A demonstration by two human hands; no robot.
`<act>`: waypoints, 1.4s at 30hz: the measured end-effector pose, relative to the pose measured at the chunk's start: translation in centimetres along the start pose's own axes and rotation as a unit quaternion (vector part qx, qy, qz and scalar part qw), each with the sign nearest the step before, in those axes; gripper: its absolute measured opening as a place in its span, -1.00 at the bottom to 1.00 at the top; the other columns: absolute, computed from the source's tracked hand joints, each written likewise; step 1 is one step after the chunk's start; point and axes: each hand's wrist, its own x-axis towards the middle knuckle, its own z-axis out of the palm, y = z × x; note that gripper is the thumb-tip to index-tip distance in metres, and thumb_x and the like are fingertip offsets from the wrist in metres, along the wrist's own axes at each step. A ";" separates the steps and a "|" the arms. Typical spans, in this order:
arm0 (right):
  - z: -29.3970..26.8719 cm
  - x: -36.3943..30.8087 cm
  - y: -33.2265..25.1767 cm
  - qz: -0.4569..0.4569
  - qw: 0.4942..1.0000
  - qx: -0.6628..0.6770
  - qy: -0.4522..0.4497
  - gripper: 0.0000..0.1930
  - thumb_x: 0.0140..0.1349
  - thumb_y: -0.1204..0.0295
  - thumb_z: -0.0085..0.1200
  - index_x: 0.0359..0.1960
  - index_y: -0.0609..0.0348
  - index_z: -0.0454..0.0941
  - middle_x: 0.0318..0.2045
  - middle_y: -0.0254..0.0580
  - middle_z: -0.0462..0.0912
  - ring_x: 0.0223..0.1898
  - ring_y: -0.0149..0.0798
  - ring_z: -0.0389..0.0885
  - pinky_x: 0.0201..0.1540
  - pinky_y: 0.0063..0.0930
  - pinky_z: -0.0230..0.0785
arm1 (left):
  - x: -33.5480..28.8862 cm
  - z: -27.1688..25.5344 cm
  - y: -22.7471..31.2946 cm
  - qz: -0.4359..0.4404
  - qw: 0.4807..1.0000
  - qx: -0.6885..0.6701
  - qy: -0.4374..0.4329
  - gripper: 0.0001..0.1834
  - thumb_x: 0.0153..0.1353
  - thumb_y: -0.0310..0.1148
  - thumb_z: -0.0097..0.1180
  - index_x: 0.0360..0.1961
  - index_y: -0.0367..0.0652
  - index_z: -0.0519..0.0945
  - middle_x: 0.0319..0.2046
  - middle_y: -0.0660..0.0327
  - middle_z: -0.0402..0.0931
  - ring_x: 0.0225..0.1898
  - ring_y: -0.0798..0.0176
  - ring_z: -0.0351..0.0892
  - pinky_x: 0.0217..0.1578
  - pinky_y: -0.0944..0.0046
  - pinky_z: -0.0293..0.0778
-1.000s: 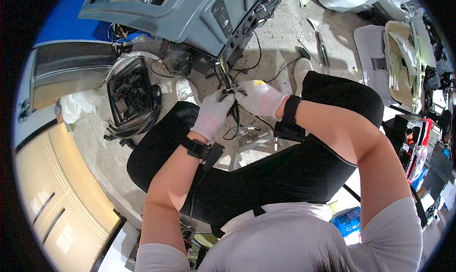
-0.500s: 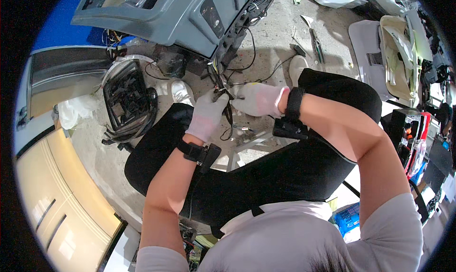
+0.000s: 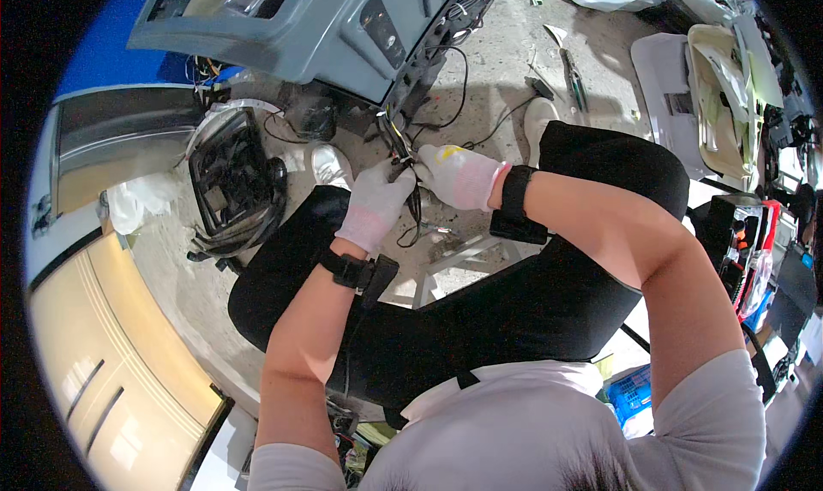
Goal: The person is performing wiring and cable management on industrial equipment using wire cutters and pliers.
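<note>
Both hands wear white and pink gloves and meet at a bundle of dark wires [image 3: 414, 206] between my knees. My left hand [image 3: 377, 201] is closed on the bundle, fingertips pinching it from the left. From the right, my right hand [image 3: 454, 176] grips the same bundle, its fingers bent round it and partly hidden. The wires run up to the lower corner of a large grey plastic panel [image 3: 343, 41], where some yellow and white strands show. A loose loop of the bundle hangs below my hands.
A black part with coiled hoses [image 3: 231, 174] lies on the floor at the left. Pliers [image 3: 576, 84] and a thin black cable [image 3: 497, 127] lie on the concrete beyond my right hand. White and beige plastic panels [image 3: 720, 105] are stacked at the right. A cream panel [image 3: 129, 354] stands at the lower left.
My right hand has turned, bringing its fingers down round the wires, and its wrist has shifted slightly left. My left hand stays almost in place.
</note>
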 end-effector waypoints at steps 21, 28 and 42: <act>0.2 -1.5 -0.8 -0.001 0.995 0.069 0.075 -0.74 0.17 0.34 -0.03 -0.22 0.30 0.42 -0.40 0.15 0.54 -0.29 0.17 0.49 -0.29 -0.19 0.36 | 0.9 -0.2 -0.7 0.047 0.997 0.058 -0.016 -0.66 0.10 -0.30 -0.04 -0.19 -0.37 0.48 -0.34 -0.20 0.50 -0.21 -0.18 0.49 -0.19 0.07 0.39; -1.1 0.5 -0.7 0.093 0.979 0.170 0.067 -0.69 0.06 0.31 0.11 -0.25 0.30 0.51 -0.40 0.13 0.58 -0.30 0.04 0.55 -0.24 -0.28 0.38 | 0.6 -0.3 -0.3 0.084 0.996 0.037 -0.014 -0.65 0.11 -0.30 -0.02 -0.17 -0.37 0.47 -0.35 -0.21 0.50 -0.20 -0.19 0.48 -0.20 0.08 0.39; -1.9 0.3 -0.8 0.175 0.966 0.157 0.108 -0.56 -0.04 0.23 0.21 -0.19 0.28 0.49 -0.33 0.10 0.59 -0.24 -0.08 0.58 -0.15 -0.37 0.38 | 0.9 -0.7 -0.8 0.100 0.994 -0.013 -0.028 -0.62 0.13 -0.28 -0.04 -0.15 -0.40 0.46 -0.34 -0.22 0.50 -0.19 -0.16 0.50 -0.19 0.12 0.38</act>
